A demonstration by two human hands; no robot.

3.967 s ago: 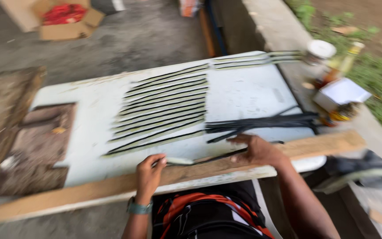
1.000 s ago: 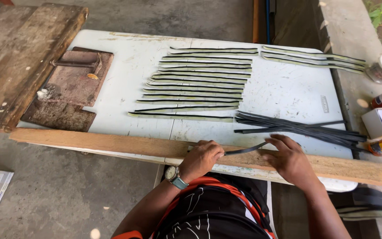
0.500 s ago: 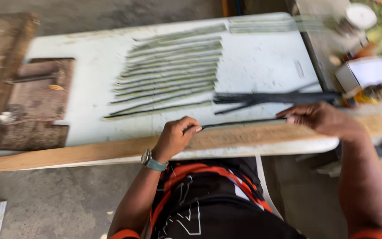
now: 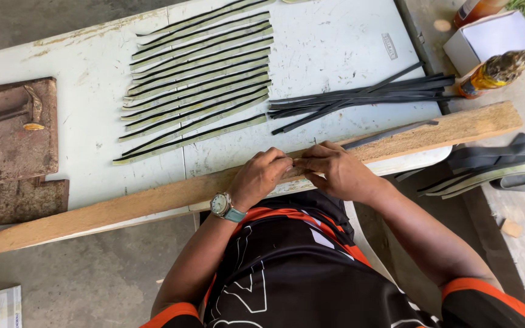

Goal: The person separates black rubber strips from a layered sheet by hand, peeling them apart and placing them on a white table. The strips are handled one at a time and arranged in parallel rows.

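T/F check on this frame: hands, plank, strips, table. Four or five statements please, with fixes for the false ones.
1. Both hands meet on the wooden plank. True: the left hand and right hand are together on it.
2. A dark strip lies along the plank. True.
3. The row of strips lies on the ground. False: it lies on the white table.
4. The wristwatch is on the right wrist. False: left wrist.
5. The loose bundle of dark strips lies left of the row. False: it lies to its right.

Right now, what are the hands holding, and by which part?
Both hands, left hand and right hand, pinch the near end of a thin dark strip lying along the wooden plank, fingers meeting at that end. The exact grip is hidden.
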